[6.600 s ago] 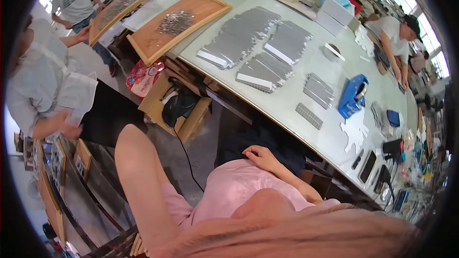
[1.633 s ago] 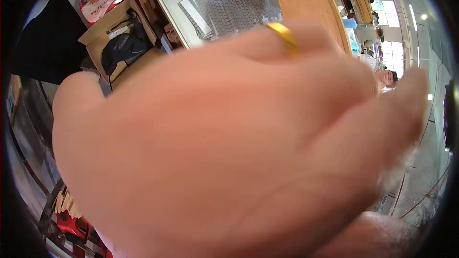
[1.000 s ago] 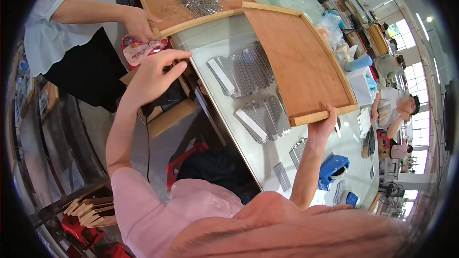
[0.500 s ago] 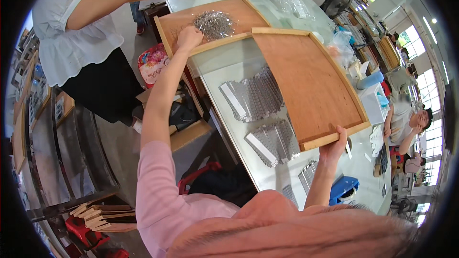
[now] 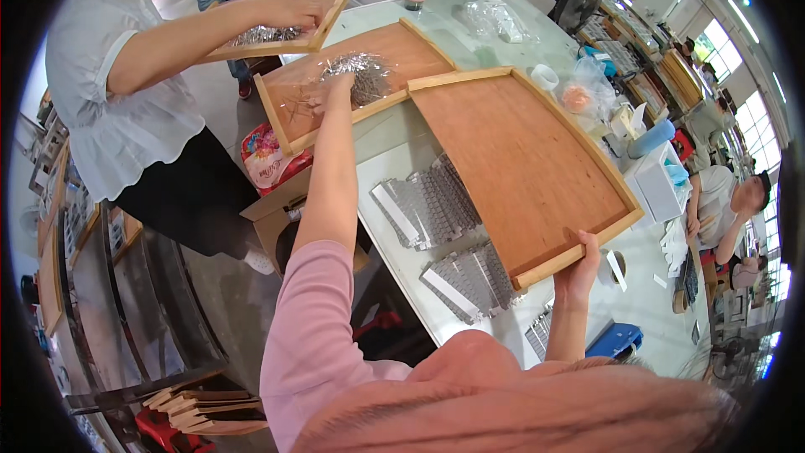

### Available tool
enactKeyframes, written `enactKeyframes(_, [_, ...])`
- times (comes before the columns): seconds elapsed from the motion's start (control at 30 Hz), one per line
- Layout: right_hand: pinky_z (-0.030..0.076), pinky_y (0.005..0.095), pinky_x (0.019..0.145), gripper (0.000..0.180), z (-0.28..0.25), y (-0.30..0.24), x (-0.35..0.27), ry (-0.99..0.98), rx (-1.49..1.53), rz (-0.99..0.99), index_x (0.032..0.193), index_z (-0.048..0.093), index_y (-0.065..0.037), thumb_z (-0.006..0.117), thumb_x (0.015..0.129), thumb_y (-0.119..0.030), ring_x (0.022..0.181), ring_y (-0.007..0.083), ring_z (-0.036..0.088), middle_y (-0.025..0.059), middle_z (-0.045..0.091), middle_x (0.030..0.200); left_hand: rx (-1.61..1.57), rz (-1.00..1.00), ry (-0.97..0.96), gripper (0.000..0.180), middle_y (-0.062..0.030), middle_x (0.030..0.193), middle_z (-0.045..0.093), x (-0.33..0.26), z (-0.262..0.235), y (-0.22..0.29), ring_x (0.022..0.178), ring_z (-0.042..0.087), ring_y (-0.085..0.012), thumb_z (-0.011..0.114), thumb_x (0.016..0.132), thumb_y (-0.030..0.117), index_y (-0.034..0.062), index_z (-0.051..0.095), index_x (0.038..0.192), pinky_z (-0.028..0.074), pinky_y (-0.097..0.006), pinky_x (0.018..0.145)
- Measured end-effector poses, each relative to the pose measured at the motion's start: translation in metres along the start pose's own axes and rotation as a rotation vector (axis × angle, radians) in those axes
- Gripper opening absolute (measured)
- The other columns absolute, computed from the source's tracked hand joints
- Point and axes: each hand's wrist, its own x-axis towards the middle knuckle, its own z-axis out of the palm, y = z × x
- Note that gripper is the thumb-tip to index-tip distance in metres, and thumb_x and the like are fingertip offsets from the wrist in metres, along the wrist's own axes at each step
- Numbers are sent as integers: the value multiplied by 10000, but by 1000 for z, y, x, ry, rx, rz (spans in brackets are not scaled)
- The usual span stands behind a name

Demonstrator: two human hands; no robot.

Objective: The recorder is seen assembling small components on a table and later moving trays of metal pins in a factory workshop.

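Observation:
My left hand (image 5: 337, 87) reaches into a shallow wooden tray (image 5: 410, 42) and touches a loose pile of thin, silvery metal pieces (image 5: 370, 77). Its fingers are blurred and partly hidden among the pieces. My right hand (image 5: 579, 270) grips the near corner of a second wooden tray (image 5: 524, 164), thumb on the rim and fingers beneath. That tray is bare inside and tilted over the table, its far rim overlapping the first tray's edge.
Under the held tray, bundles of grey strips (image 5: 436, 201) lie on the pale table (image 5: 662, 319). A blue tape dispenser (image 5: 616, 341) sits near right. At left, a co-worker in white (image 5: 138, 109) holds another tray (image 5: 331, 21) of silvery pieces. Stacked boards (image 5: 205, 407) stand lower left.
My left hand has gone further into the pile, its forearm shifting right. The held tray has come slightly nearer and left. The co-worker's tray has lowered, one hand now over it.

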Motion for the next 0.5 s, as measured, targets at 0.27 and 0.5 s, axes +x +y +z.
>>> enactKeyframes(0.27, [464, 376, 898, 261, -3, 7, 16, -10, 19, 60, 1038, 561, -41, 621, 830, -186, 1000, 226, 564, 88, 584, 1023, 15, -117, 114, 523, -216, 1189, 618, 12, 19, 18, 1103, 597, -330, 633, 804, 226, -43, 559, 1246, 481, -423, 934])
enactKeyframes(0.5, [460, 374, 895, 214, 0, 14, 20, -44, 55, 89, 972, 574, -47, 636, 831, -196, 980, 216, 561, 84, 588, 990, -21, -91, 112, 488, -194, 1161, 632, 16, 23, 2, 1070, 607, -314, 651, 800, 205, -42, 581, 1214, 488, -419, 912])
